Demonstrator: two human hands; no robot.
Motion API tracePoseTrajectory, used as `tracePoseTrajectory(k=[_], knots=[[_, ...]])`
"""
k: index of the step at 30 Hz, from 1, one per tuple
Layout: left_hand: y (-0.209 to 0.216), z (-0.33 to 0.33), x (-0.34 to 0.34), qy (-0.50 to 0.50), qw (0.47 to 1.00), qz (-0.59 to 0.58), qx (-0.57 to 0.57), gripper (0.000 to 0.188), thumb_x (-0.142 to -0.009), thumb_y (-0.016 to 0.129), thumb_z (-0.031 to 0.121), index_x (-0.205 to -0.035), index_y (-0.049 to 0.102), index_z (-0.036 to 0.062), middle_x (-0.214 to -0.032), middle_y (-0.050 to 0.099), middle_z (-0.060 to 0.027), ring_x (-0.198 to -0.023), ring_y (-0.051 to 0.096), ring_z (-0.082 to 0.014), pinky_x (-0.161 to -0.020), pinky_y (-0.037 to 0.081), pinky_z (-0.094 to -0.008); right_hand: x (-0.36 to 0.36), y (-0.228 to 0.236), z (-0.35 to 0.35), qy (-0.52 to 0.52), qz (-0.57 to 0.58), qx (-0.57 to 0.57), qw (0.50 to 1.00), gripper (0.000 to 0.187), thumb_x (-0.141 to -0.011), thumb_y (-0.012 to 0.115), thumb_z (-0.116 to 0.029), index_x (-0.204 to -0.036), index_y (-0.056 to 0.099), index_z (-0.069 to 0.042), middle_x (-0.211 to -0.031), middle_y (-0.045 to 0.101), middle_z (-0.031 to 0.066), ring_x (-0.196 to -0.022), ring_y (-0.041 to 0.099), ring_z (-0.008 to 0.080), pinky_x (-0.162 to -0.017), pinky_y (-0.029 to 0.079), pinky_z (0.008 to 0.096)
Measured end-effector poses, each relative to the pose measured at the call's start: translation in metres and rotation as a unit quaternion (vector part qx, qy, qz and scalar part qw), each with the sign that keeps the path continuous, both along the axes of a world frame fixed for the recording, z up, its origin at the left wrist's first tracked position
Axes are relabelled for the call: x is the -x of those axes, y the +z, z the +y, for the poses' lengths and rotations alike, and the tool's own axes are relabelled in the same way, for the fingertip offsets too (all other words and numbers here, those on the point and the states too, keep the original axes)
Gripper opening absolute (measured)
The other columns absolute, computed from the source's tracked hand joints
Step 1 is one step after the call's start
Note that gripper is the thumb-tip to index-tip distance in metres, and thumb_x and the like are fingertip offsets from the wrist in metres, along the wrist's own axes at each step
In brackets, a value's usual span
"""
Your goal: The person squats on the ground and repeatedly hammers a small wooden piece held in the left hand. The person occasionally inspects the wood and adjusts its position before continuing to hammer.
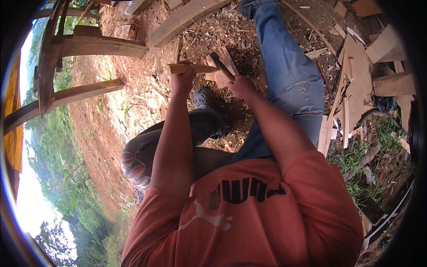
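My left hand (183, 81) is closed around a short, pale piece of wood (202, 69), held crosswise with its narrower end toward my right hand. My right hand (242, 86) grips a dark hatchet-like tool (222, 66), slanting up and left; its exact kind is hard to make out. The tool's dark end lies just past the wood's right end; whether they touch I cannot tell. Beneath both is a reddish wooden block (227, 60) on the ground, partly covered by the tool and my hands.
Wood shavings (238, 26) litter the soil around the block. A thick curved beam (189, 20) lies beyond my left hand. Left stands a wooden frame (93, 46). Boards and offcuts (360, 80) pile up at right, by grass (369, 153). My legs (284, 66) spread around the block.
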State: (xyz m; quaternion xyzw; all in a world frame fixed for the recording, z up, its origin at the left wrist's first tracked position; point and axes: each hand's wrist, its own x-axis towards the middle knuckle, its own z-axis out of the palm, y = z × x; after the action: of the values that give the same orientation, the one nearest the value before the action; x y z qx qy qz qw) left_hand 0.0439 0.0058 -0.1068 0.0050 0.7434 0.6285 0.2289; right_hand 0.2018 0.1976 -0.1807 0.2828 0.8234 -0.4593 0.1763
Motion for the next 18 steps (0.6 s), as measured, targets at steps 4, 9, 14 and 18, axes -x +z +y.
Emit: tracePoseTrajectory(k=[4,9,14,18], knots=[[0.0,-0.001,0.001,-0.015,1.0,0.001,0.007,0.027,-0.093,0.071,0.003,-0.12,0.066,0.0031,-0.099,0.069,-0.0083,-0.082,0.067,-0.0142,-0.069,0.056,-0.0289,-0.001,0.002,-0.001,-0.002,-0.008,0.002,1.0,0.045,-0.091,0.068,-0.035,-0.119,0.075,0.0,-0.113,0.076,0.0282,-0.108,0.073,0.0459,-0.096,0.058,0.054],[-0.002,-0.003,0.002,-0.009,1.0,0.001,-0.003,0.027,-0.093,0.071,0.003,-0.119,0.066,0.0032,-0.099,0.069,-0.0084,-0.082,0.067,-0.014,-0.069,0.056,-0.0291,0.001,0.011,0.001,-0.035,0.009,0.032,0.999,0.044,-0.092,0.068,-0.034,-0.12,0.075,-0.001,-0.113,0.076,0.0273,-0.108,0.073,0.0457,-0.096,0.058,0.054],[-0.001,-0.002,0.002,-0.021,1.0,-0.001,0.006,0.027,-0.093,0.071,0.003,-0.12,0.066,0.0024,-0.099,0.069,-0.0082,-0.081,0.067,-0.0139,-0.069,0.056,-0.0289,0.004,0.01,0.003,-0.006,0.018,-0.006,1.0,0.041,-0.092,0.068,-0.033,-0.117,0.076,-0.003,-0.105,0.076,0.0279,-0.103,0.074,0.0468,-0.091,0.059,0.0546],[0.001,0.0,0.002,-0.022,1.0,0.0,0.01,0.027,-0.094,0.071,0.003,-0.12,0.065,0.0013,-0.099,0.069,-0.0083,-0.083,0.067,-0.0136,-0.07,0.056,-0.0286,-0.007,-0.004,-0.004,0.03,-0.016,-0.048,0.998,0.043,-0.095,0.069,-0.037,-0.118,0.076,-0.001,-0.112,0.077,0.0267,-0.107,0.074,0.0445,-0.095,0.059,0.0537]])
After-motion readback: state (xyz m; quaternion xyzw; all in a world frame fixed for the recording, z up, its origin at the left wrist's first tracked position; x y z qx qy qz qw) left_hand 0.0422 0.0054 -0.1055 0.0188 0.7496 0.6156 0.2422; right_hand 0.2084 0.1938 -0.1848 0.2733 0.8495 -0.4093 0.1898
